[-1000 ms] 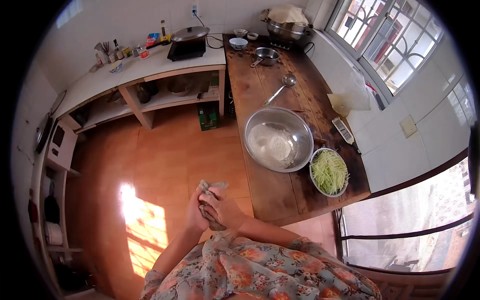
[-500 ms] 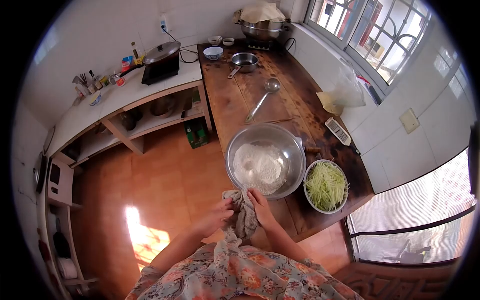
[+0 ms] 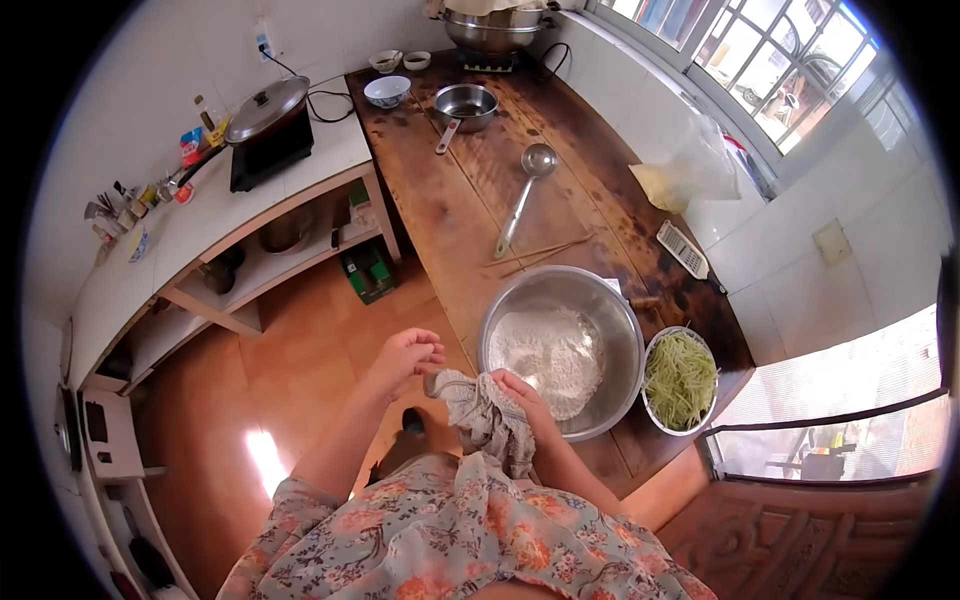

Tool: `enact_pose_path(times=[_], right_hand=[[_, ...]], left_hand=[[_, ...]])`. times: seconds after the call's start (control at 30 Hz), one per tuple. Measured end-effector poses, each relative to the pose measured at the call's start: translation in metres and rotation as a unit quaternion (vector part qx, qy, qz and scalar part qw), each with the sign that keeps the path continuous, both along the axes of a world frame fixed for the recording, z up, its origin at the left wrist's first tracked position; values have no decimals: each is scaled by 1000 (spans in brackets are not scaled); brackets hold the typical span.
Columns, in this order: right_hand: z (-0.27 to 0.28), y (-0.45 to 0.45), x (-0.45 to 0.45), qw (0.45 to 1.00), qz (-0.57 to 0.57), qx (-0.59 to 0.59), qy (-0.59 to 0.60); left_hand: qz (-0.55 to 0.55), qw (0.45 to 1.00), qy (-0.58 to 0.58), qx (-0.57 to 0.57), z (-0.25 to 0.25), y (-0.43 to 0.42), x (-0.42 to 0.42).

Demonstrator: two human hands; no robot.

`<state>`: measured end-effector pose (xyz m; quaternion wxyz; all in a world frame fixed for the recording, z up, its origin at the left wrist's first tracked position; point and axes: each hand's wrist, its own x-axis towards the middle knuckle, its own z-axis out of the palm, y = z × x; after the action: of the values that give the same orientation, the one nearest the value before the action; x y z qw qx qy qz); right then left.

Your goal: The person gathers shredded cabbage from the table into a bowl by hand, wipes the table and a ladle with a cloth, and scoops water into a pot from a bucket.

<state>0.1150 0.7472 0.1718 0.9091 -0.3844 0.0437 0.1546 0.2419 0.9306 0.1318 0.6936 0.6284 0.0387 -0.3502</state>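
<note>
My right hand (image 3: 524,393) is closed on a crumpled greyish cloth (image 3: 485,415), which hangs down in front of my body. To the left of the cloth, my left hand (image 3: 408,356) is off it, its fingers curled but apart, with nothing seen in them. Just right of the cloth, a large steel bowl (image 3: 626,335) holds white flour (image 3: 548,360). Beside that bowl, a smaller bowl of shredded green vegetable (image 3: 680,381) stands near the table's right edge.
On the wooden table (image 3: 430,190) are a ladle (image 3: 520,205), chopsticks (image 3: 545,252), a small pan (image 3: 466,106), a grater (image 3: 683,250) and a plastic bag (image 3: 690,165). A lidded pan (image 3: 268,108) sits on the white counter (image 3: 215,195) at the left.
The cloth was bunched between both hands; my left hand has let go and moved left and up. The view has shifted, and the cloth is now nearer the large bowl.
</note>
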Motion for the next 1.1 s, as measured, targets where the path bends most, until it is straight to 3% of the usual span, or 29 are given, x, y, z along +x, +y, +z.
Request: enact_pose_path(times=[0.17,0.23,0.33,0.4,0.57,0.67,0.7,0.9,1.03,1.1], right_hand=[[19,48,50,989,-110,-18,101],[14,56,65,982,-149,-1,117],[-4,51,88,982,-146,-62,102],[13,53,108,978,-174,-74,92],[7,35,151,971,-230,-45,47],[-11,19,169,977,-196,7,89],[-12,18,177,965,-233,-43,111],[-30,2,200,955,-261,-85,113],[-29,-8,216,918,-341,-170,110],[-26,-9,229,879,-420,-187,126]], left_hand=[[-81,996,-35,16,-6,-16,88],[-122,984,-89,94,-12,-33,122],[-147,975,-144,85,-57,-69,165],[-164,928,-291,167,-76,-97,186],[-248,861,-346,278,-70,-158,218],[-297,819,-344,350,-68,-170,224],[-309,795,-351,387,-66,-180,230],[-292,777,-326,452,-55,-199,230],[-255,785,-335,455,-85,-198,242],[-236,892,-241,300,-89,-188,264]])
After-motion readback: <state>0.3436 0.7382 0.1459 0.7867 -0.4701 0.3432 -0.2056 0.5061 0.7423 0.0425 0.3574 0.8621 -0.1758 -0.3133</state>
